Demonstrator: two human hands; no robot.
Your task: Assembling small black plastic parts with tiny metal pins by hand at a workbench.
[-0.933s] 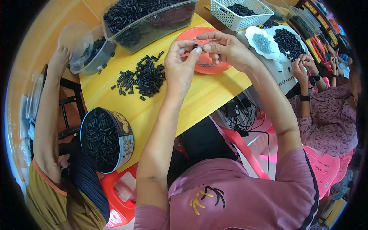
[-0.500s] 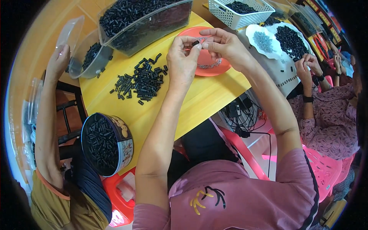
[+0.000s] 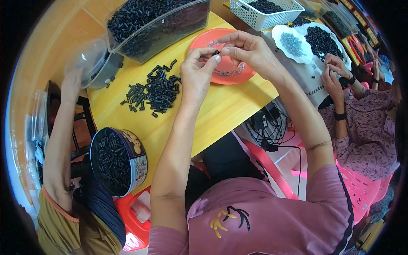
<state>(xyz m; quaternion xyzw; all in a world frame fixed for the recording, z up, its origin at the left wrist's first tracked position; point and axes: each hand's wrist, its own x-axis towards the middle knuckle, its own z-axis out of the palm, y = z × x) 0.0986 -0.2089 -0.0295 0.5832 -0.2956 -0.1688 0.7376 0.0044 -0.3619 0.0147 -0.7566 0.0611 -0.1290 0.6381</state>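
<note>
My left hand (image 3: 196, 72) pinches a small black plastic cylinder (image 3: 216, 52) between thumb and fingers. Close by on the right, the thumb and fingertips of my right hand (image 3: 248, 50) are pressed together near the cylinder's end; whatever they grip is too small to make out. Both hands are above an orange-red plate (image 3: 225, 79), which holds small silvery metal pieces (image 3: 231, 72) along its inside. To the left of my left hand, a loose pile of similar black cylinders (image 3: 155, 93) lies on the yellow table (image 3: 204, 131).
A clear bin (image 3: 170, 32) full of black parts stands at the back. A round tin (image 3: 141, 163) of black cylinders is near left. At left, a co-worker's arm (image 3: 59, 131) reaches toward a clear tub (image 3: 102, 78). Black cables (image 3: 265, 123) hang at the right edge; another person's hands (image 3: 335, 74) work beyond.
My left hand has shifted slightly left with the black cylinder, while my right hand stays nearly still. The co-worker's hand at left has moved toward the tub with a clear plastic container.
</note>
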